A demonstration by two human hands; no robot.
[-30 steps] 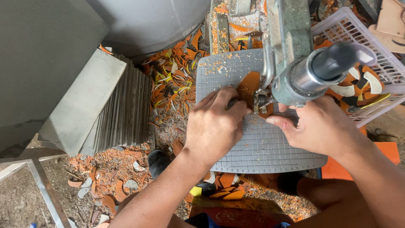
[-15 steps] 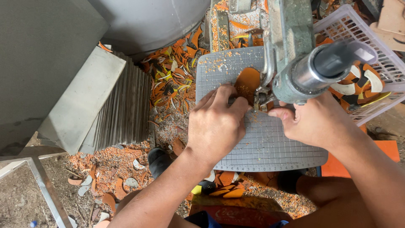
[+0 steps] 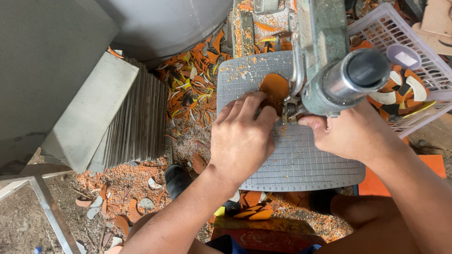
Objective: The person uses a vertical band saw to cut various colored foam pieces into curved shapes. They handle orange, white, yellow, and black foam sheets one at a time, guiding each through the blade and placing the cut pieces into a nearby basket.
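Orange tile piece (image 3: 274, 87) lies flat on the gridded saw table (image 3: 301, 160), at the blade end under the saw head (image 3: 325, 61). Left hand (image 3: 242, 136) lies palm down on the near edge of the piece, fingers pressed flat on it, grip more a pin than a pinch. Right hand (image 3: 351, 134) sits on the saw table just right of the blade; its fingers curl under the motor housing, and whether its grip has hold of the piece cannot be told. Piece judged thin, stiff, brittle ceramic: light, likely to chip or snap at a cut edge, dusty and so somewhat slippery under the fingertips. Best hold looks like flat pressure on the broad face, well back from the blade, not on the thin rim. Room: the saw table is bare toward the body, free for sliding; its left edge drops to a heap of orange and yellow offcuts (image 3: 193, 89). Beyond that heap stands a stack of grey tiles (image 3: 132, 122). Right of the saw head, a white plastic basket (image 3: 423, 37) holds cut curved pieces, near the right forearm.
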